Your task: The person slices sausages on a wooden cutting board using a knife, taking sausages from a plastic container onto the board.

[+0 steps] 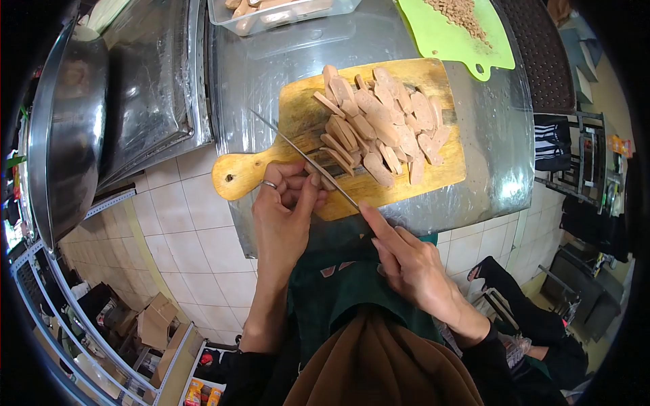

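Observation:
My right hand (416, 267) grips a knife (282, 136), forefinger stretched along its spine. The thin blade runs diagonally up and left over the wooden cutting board (440, 172), close to my left fingertips. With bent fingers, my left hand (288, 206) holds a sausage (326, 177) against the board, and the blade lies across it; fingers and blade partly hide this piece. A ring shows on one left finger. Sliced pale brown sausage pieces (379, 122) lie in a loose heap over the board's middle and right.
A clear plastic container (284, 19) of whole sausages stands at the far edge of the metal table (247, 81). A green cutting mat (433, 40) bears finely chopped brown bits at the upper right. A large metal bowl (68, 128) is at left. Another person's leg (521, 298) shows at lower right.

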